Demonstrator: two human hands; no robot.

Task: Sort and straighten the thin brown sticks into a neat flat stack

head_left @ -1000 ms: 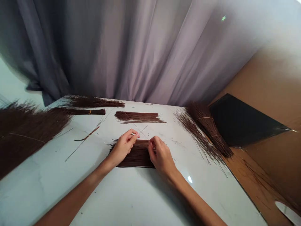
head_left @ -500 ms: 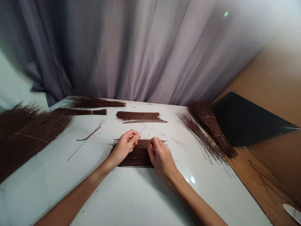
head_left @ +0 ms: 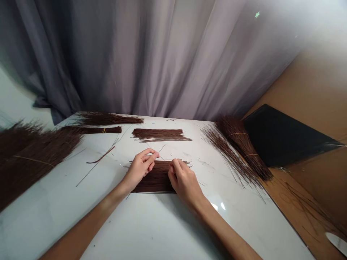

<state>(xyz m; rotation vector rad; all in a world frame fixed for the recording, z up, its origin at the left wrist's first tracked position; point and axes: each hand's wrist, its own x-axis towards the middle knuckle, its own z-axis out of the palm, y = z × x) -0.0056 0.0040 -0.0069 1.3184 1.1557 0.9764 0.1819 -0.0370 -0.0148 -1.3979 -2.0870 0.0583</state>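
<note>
My left hand [head_left: 142,164] is closed in a pinch over the left part of a flat pile of thin dark brown twigs [head_left: 155,177]. One thin twig [head_left: 162,148] pokes up to the right from its fingertips. A second thin twig [head_left: 151,147] crosses it there and slants down toward my right hand [head_left: 183,177]. That hand is curled shut over the pile's right part, and a twig end [head_left: 201,184] sticks out beyond it. The right fingertips are partly hidden. The pile lies crosswise on the white marbled table [head_left: 130,231].
Behind lies a smaller row of twigs [head_left: 159,134]. Large brushy bundles [head_left: 35,155] fill the left, near a yellow-banded bundle [head_left: 108,130] and a loose brown strip [head_left: 104,156]. On the right are a tied bundle [head_left: 246,151] and spread twigs [head_left: 225,155]. A grey curtain [head_left: 162,65] hangs behind.
My left hand has shifted slightly left, with the crossed twigs at its fingertips. My right hand has barely moved and stays curled. The view has shifted a little.
</note>
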